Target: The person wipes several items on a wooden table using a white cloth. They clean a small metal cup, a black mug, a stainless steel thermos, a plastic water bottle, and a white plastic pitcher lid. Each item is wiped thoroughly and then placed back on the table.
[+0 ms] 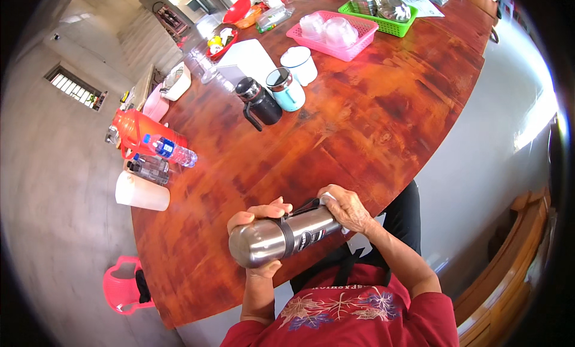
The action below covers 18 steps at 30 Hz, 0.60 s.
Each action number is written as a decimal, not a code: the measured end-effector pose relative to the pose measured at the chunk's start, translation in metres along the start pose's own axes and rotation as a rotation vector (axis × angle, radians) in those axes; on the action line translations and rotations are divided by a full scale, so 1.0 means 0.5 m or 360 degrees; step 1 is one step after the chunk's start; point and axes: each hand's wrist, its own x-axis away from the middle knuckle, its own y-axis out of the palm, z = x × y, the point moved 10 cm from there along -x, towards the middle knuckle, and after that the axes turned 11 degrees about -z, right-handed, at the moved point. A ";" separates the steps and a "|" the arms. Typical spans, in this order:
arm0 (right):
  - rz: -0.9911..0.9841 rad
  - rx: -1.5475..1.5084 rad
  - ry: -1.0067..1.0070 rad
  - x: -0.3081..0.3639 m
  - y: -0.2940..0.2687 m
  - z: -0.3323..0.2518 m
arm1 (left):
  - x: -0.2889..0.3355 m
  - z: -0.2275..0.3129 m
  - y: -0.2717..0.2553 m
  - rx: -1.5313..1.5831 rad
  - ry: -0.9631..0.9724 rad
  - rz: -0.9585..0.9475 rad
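Observation:
A silver steel thermos flask [311, 228] with a rounded cap and a black strap lies sideways above the table's near edge. My left hand [262, 212] is wrapped round its cap end, fingers over the far side and thumb underneath. At the other end, my right hand [347, 210] is closed over a white cloth [327, 196] pressed against the flask's base. Only small parts of the cloth show between and below the fingers, so whether it is cloth or tissue is hard to make out.
Ahead on the wooden table [359, 131] stand a black mug [259, 101], a light blue mug [287, 90] and a white enamel mug [299, 65]. A red vacuum jug [147, 131] and bottles line the left edge. Farther back are a pink basket [353, 50] and a green basket [395, 28].

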 end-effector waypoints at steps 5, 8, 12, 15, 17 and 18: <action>0.0762 -0.0563 0.0086 0.018 -0.079 -0.017 | 0.013 -0.007 -0.045 -0.0116 -0.0057 0.0253; 0.0557 0.0387 -0.0454 -0.022 -0.048 -0.264 | 0.019 -0.005 -0.041 -0.0242 -0.0071 0.0438; 0.0494 0.0609 -0.0644 -0.038 0.027 -0.325 | 0.027 0.006 -0.038 -0.0394 -0.0128 0.0765; 0.0466 0.0523 -0.0237 -0.054 0.014 -0.209 | 0.019 0.006 -0.033 -0.0347 -0.0083 0.0679; 0.0475 0.0332 -0.0074 -0.044 0.002 -0.105 | 0.025 -0.007 -0.040 -0.0235 -0.0146 0.0755; 0.0443 0.0310 0.0021 -0.039 0.002 -0.066 | 0.025 -0.009 -0.040 -0.0270 -0.0232 0.0793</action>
